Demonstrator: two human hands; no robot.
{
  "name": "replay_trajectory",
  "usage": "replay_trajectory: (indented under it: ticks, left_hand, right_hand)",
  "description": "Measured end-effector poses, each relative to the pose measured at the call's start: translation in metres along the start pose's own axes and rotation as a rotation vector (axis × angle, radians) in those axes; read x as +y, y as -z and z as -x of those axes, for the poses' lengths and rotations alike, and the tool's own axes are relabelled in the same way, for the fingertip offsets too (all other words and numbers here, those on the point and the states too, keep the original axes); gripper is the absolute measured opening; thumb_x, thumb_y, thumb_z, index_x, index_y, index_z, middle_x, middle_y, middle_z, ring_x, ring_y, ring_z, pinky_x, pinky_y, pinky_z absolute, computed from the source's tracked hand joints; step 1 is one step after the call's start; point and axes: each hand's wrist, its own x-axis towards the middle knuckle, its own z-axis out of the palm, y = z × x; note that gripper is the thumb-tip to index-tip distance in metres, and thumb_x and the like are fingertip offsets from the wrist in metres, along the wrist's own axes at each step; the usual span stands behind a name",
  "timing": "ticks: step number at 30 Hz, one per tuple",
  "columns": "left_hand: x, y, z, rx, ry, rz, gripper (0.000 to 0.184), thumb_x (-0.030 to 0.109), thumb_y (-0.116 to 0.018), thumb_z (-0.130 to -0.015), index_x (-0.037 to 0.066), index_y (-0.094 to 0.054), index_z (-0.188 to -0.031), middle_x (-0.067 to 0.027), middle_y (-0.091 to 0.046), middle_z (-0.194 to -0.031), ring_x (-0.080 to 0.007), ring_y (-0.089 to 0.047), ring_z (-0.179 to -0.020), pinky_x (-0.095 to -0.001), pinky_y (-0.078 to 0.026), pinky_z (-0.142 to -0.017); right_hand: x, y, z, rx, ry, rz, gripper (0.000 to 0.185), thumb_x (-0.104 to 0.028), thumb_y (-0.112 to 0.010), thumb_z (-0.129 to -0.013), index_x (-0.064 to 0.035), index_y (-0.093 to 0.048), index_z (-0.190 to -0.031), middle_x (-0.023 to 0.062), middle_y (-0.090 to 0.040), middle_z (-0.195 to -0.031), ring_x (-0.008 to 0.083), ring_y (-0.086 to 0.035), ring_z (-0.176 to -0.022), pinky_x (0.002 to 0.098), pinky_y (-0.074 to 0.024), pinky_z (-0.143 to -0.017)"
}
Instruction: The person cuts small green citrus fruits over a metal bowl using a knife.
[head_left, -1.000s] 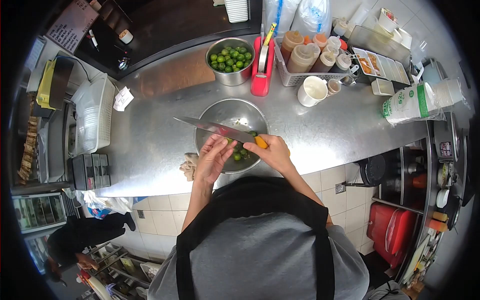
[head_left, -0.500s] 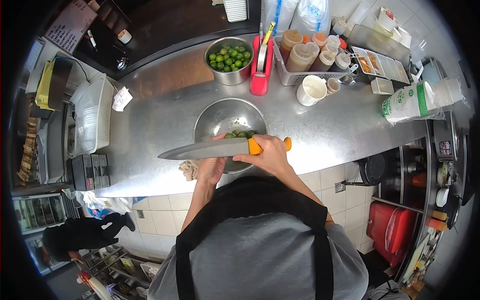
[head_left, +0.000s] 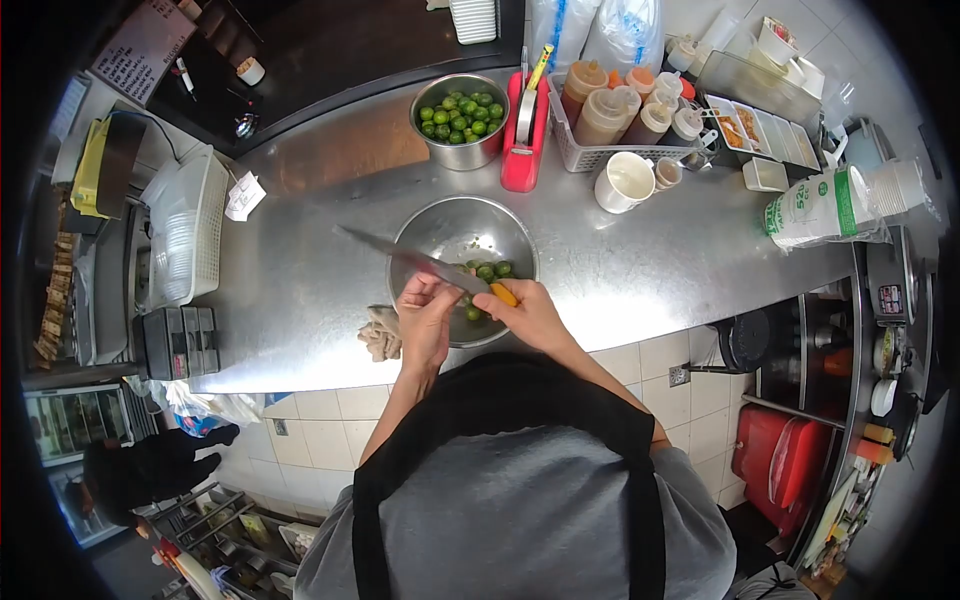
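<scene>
My right hand (head_left: 528, 315) is closed round the orange handle (head_left: 503, 293) of a large knife, and its blade (head_left: 405, 254) points up and to the left over a steel mixing bowl (head_left: 432, 222). My left hand (head_left: 426, 312) is at the bowl's left side, right by the blade, with its fingers pinched together. What those fingers hold, if anything, is hidden. Several small green limes (head_left: 487, 271) lie in the bowl, some partly covered by the knife and my hands. A crumpled beige cloth (head_left: 380, 335) sits left of the bowl, near my left wrist.
Behind the bowl stand a steel pot (head_left: 463, 156) of whole limes and a red tape dispenser (head_left: 521, 165). A basket (head_left: 590, 157) of sauce bottles and a white cup (head_left: 625, 182) are at back right. Another person (head_left: 140, 470) is at lower left.
The knife has swung from nearly level to a slant, tip now farther up and away. My left hand has come out from under the blade to its near side. The other person has shifted.
</scene>
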Motion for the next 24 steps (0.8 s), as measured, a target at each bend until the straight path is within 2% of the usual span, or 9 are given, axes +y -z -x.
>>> replay_trajectory:
  ticks: [4,7,10,13,16,19,22,24]
  left_hand:
    - [0.001,-0.010,0.003,0.035,-0.029,-0.023,0.017,-0.009,-0.060,-0.078,0.000,-0.058,-0.093,-0.0120,-0.063,-0.098,-0.0186,-0.061,-0.091,-0.0291,-0.048,-0.084]
    - [-0.001,-0.008,0.003,0.054,-0.012,-0.028,0.018,-0.009,-0.060,-0.078,0.000,-0.059,-0.094,-0.0121,-0.063,-0.098,-0.0186,-0.061,-0.090,-0.0297,-0.048,-0.084]
    - [0.004,-0.014,0.004,0.076,0.026,-0.004,0.020,-0.009,-0.060,-0.078,-0.001,-0.059,-0.096,-0.0115,-0.063,-0.098,-0.0181,-0.062,-0.089,-0.0294,-0.049,-0.083]
    - [0.006,-0.013,0.006,0.077,0.050,0.032,0.020,-0.007,-0.060,-0.079,-0.001,-0.059,-0.098,-0.0103,-0.063,-0.095,-0.0174,-0.062,-0.087,-0.0283,-0.050,-0.081]
    - [-0.003,0.001,0.004,0.061,0.064,0.068,0.020,-0.004,-0.061,-0.079,-0.001,-0.059,-0.098,-0.0099,-0.062,-0.094,-0.0172,-0.062,-0.085,-0.0276,-0.050,-0.079]
    - [-0.007,0.010,0.002,0.064,0.092,0.046,0.021,-0.001,-0.062,-0.079,-0.001,-0.057,-0.099,-0.0110,-0.061,-0.097,-0.0174,-0.060,-0.088,-0.0284,-0.050,-0.080]
    - [-0.009,0.011,0.004,0.071,0.107,0.031,0.023,0.003,-0.062,-0.081,-0.001,-0.054,-0.102,-0.0124,-0.059,-0.102,-0.0182,-0.058,-0.093,-0.0298,-0.047,-0.084]
    - [-0.008,0.010,0.005,0.038,0.105,0.046,0.025,0.005,-0.060,-0.082,0.000,-0.051,-0.104,-0.0130,-0.057,-0.105,-0.0185,-0.057,-0.097,-0.0304,-0.045,-0.088]
  right_hand:
    - [0.007,0.004,-0.002,-0.212,-0.167,-0.427,0.057,-0.054,-0.055,-0.082,-0.0040,-0.055,-0.056,-0.0003,-0.043,-0.046,0.0082,-0.040,-0.043,0.0243,-0.0293,-0.042]
    - [0.007,0.003,-0.002,-0.246,-0.222,-0.595,0.056,-0.055,-0.053,-0.083,-0.0069,-0.054,-0.054,-0.0027,-0.039,-0.045,0.0059,-0.034,-0.043,0.0220,-0.0229,-0.042]
    - [0.012,0.008,-0.005,-0.167,-0.210,-0.411,0.058,-0.056,-0.054,-0.082,-0.0043,-0.055,-0.055,0.0012,-0.043,-0.045,0.0106,-0.040,-0.042,0.0254,-0.0299,-0.042]
    - [0.016,0.013,-0.010,0.052,-0.044,0.044,0.061,-0.060,-0.058,-0.076,-0.0017,-0.056,-0.058,0.0081,-0.050,-0.047,0.0202,-0.050,-0.043,0.0315,-0.0389,-0.046]
    - [-0.006,0.020,-0.003,0.072,-0.072,0.369,0.064,-0.063,-0.063,-0.068,-0.0002,-0.057,-0.059,0.0136,-0.054,-0.051,0.0298,-0.057,-0.050,0.0375,-0.0442,-0.052]
    - [-0.008,0.019,-0.001,0.063,0.030,0.385,0.065,-0.066,-0.067,-0.061,-0.0013,-0.057,-0.058,0.0139,-0.055,-0.050,0.0319,-0.058,-0.051,0.0379,-0.0445,-0.052]
    - [-0.009,0.019,0.000,0.061,0.154,0.453,0.056,-0.055,-0.074,-0.060,-0.0022,-0.055,-0.059,0.0107,-0.051,-0.049,0.0276,-0.054,-0.047,0.0345,-0.0397,-0.048]
    - [-0.010,0.018,0.001,0.067,0.201,0.471,0.056,-0.054,-0.076,-0.057,-0.0026,-0.055,-0.059,0.0104,-0.052,-0.050,0.0275,-0.054,-0.047,0.0351,-0.0397,-0.048]
